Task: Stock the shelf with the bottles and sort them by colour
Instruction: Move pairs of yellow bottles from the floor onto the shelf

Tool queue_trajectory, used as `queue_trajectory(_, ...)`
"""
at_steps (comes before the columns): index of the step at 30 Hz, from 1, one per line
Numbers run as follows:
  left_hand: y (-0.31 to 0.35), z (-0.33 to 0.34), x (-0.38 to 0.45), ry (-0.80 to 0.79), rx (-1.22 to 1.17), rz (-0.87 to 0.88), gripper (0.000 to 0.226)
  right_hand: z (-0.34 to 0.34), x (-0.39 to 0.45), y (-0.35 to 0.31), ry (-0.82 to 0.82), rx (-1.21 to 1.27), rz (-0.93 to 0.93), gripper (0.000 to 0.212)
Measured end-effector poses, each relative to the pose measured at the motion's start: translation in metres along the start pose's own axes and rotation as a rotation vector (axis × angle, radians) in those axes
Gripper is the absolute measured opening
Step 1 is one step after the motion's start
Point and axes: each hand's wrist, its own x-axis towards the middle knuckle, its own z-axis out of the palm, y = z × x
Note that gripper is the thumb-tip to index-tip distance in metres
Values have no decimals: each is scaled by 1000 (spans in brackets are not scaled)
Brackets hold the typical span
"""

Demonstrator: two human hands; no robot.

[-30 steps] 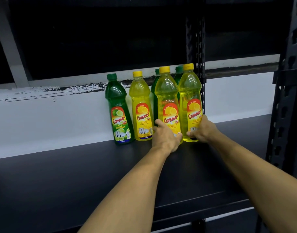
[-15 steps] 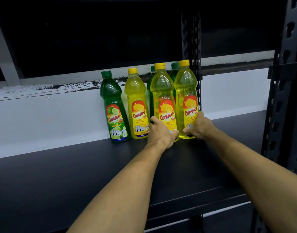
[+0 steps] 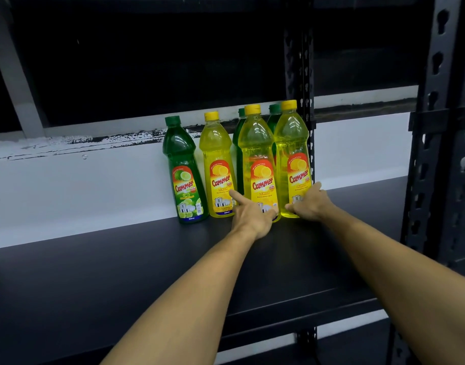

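left grip [image 3: 253, 217] on middle yellow bottle [image 3: 257, 159] | green bottles [image 3: 274, 119] behind

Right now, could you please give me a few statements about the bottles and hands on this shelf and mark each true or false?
1. The left hand is at the base of the middle yellow bottle. True.
2. The right hand holds a green bottle. False: it grips the base of the rightmost yellow bottle.
3. The leftmost bottle is the green lime bottle. True.
4. All the bottles lie on their sides. False: they stand upright on the black shelf.
5. Green caps show behind the front yellow bottles. True: a green cap is visible there.
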Motion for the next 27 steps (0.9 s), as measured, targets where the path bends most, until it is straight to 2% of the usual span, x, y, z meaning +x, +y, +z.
queue_trajectory(4, -15, -31, -25, -21, 5, 86, 105, 5, -23, -6, 35, -107, -20, 101)
queue_trajectory(9, -56, -77, -67, -35, -16, 258, 84, 7, -86, -23, 179, -261, -221, 64)
queue_trajectory(12, -78, -104, -96, -8, 3, 338, 80, 14, -135, -43, 238, -301, -319, 60)
queue_trajectory(14, -91, -119, -117, 21, 11, 394, 76, 20, -167, -55, 237, -316, -463, 63)
queue_trajectory(17, -106, -136, -154, 82, -62, 462, 69, 33, -213, -60, 253, -254, -615, 58)
queue_trajectory(23, -171, -150, -237, 277, -147, 579, 58, 79, -302, -35, 459, -30, -767, 40)
queue_trajectory(27, -230, -129, -278, 251, -46, 530, 58, 126, -345, 3, 377, 4, -841, 35)
